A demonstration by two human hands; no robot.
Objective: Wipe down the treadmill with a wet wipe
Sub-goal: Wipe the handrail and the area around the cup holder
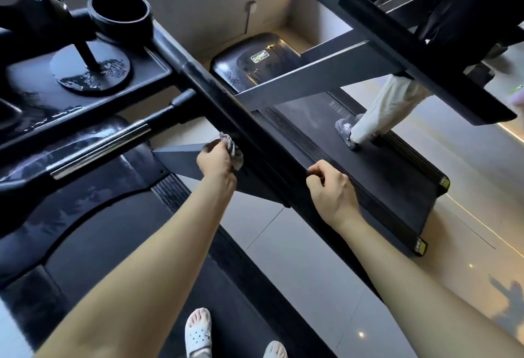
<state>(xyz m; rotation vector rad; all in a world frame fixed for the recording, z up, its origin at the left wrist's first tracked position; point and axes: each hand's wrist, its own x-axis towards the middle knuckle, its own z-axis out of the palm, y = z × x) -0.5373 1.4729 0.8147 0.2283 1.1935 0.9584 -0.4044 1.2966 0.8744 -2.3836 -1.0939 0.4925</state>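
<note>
A black treadmill fills the left of the head view, and its long side handrail (255, 127) runs diagonally from upper left to lower right. My left hand (217, 160) grips a crumpled grey wet wipe (234, 149) and holds it against the inner side of that rail, beside a grey upright strut (181, 159). My right hand (331, 187) rests on the rail further down, with its fingers curled over the rail's top edge. Wet streaks show on the console tray (71, 96).
A cup holder (120, 13) and a chrome-banded handlebar (99, 145) sit at the left. A second treadmill (368, 164) lies to the right, where another person in light trousers (382, 108) stands. My feet in white sandals (198, 332) are on the belt below.
</note>
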